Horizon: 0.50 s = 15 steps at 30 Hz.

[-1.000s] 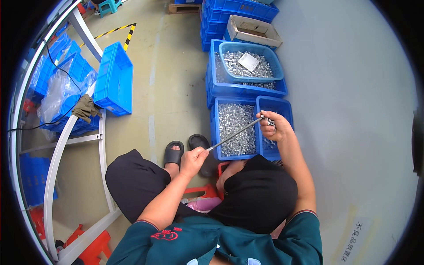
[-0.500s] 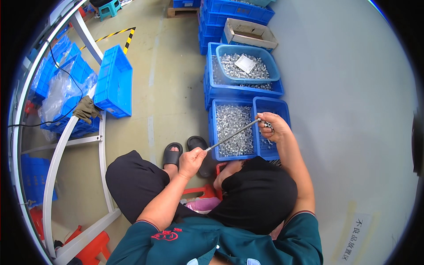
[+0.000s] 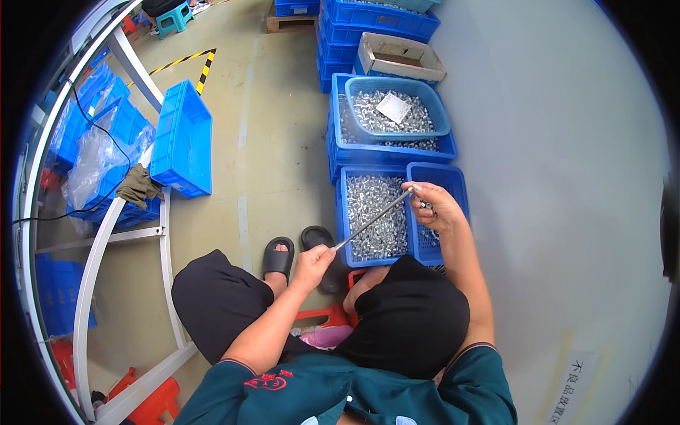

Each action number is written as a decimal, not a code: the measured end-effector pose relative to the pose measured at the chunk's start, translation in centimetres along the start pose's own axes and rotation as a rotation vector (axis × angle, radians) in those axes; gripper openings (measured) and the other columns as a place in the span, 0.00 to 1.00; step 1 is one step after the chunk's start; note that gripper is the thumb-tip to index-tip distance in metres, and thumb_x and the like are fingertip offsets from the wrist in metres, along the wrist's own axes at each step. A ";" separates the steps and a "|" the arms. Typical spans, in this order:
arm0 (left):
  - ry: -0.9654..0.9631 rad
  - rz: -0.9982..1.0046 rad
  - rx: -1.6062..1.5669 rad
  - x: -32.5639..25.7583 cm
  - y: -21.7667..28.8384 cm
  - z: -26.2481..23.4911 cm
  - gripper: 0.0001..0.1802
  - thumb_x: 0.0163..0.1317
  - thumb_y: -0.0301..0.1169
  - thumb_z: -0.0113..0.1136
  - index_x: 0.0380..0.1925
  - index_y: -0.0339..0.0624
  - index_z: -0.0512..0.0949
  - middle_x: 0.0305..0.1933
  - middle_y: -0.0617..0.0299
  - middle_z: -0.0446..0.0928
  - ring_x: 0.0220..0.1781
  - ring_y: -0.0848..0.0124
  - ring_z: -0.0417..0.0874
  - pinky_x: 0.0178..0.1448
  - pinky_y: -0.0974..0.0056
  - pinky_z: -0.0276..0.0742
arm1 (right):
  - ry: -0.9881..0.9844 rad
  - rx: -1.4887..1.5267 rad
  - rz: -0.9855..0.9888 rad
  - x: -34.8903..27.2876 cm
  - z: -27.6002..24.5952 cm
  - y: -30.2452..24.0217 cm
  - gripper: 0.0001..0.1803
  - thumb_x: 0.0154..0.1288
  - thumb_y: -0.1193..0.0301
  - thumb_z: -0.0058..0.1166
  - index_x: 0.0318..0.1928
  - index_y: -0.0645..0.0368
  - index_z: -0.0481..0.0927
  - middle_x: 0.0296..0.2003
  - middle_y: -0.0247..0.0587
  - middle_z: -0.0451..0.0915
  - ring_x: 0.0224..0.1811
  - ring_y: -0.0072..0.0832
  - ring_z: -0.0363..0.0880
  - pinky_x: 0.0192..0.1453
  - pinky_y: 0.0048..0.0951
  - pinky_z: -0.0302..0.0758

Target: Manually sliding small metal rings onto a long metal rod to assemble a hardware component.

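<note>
A thin grey metal rod (image 3: 372, 220) slants up to the right between my hands. My left hand (image 3: 312, 267) is closed round its lower end. At the rod's upper tip, the thumb and forefinger of my right hand (image 3: 440, 207) pinch together; whether a part sits on the tip is too small to tell. Several small silver nut-like metal parts (image 3: 425, 205) are held in the curled fingers of that hand. Below it stands a blue crate (image 3: 342, 212) heaped with similar parts, and on its right a narrower blue basket (image 3: 460, 191) with some of them inside.
Farther off, a light-blue basket (image 3: 446, 124) of metal parts rests in a larger blue crate (image 3: 333, 134). Behind it are a cardboard box (image 3: 404, 69) and stacked blue crates (image 3: 379, 32). A white metal frame (image 3: 88, 297) and a tilted blue crate (image 3: 183, 142) stand on the left.
My right hand and the rod's tip have shifted slightly left. The scene sits a little lower in the picture. Both hands keep their hold.
</note>
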<state>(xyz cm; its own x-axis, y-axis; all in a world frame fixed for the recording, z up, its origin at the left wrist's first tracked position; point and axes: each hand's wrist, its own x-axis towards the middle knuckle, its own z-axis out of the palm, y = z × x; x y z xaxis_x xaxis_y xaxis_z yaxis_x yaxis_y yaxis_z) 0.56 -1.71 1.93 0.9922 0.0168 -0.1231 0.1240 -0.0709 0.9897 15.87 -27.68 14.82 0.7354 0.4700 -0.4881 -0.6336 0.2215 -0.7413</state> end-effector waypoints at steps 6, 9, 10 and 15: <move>-0.062 -0.047 -0.174 0.4 0.3 0.2 0.19 0.65 0.39 0.51 0.17 0.41 0.68 0.17 0.75 0.59 0.21 0.84 0.57 0.24 0.73 0.55 | -0.067 0.258 -0.002 0.6 -1.9 1.1 0.13 0.64 0.68 0.51 0.46 0.60 0.74 0.22 0.33 0.69 0.13 0.12 0.57 0.13 0.11 0.51; -0.065 -0.060 -0.152 0.3 -0.1 0.1 0.20 0.65 0.39 0.51 0.17 0.41 0.68 0.17 0.75 0.58 0.21 0.84 0.57 0.24 0.73 0.54 | 0.026 0.188 -0.050 0.8 -0.7 0.7 0.12 0.63 0.68 0.52 0.44 0.61 0.75 0.22 0.33 0.69 0.13 0.12 0.57 0.13 0.12 0.51; -0.063 -0.050 -0.134 0.3 -0.3 0.1 0.20 0.65 0.39 0.51 0.17 0.41 0.67 0.16 0.75 0.58 0.21 0.84 0.57 0.24 0.73 0.54 | 0.086 0.070 -0.091 0.8 0.0 0.6 0.12 0.62 0.68 0.53 0.43 0.61 0.75 0.22 0.33 0.69 0.13 0.12 0.57 0.13 0.12 0.51; -0.062 -0.053 -0.128 0.3 0.1 0.6 0.21 0.65 0.40 0.51 0.16 0.41 0.66 0.16 0.75 0.58 0.20 0.84 0.56 0.22 0.72 0.53 | 0.223 -0.108 -0.177 0.6 1.4 0.8 0.11 0.60 0.71 0.55 0.42 0.61 0.76 0.22 0.32 0.71 0.13 0.12 0.59 0.13 0.11 0.51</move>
<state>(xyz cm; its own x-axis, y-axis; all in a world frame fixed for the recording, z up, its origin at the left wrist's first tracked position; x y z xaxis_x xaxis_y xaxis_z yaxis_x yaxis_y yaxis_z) 0.85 -2.26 1.97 0.9833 -0.0450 -0.1761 0.1785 0.0560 0.9823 15.47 -26.05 14.54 0.8744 0.2300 -0.4271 -0.4702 0.1855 -0.8628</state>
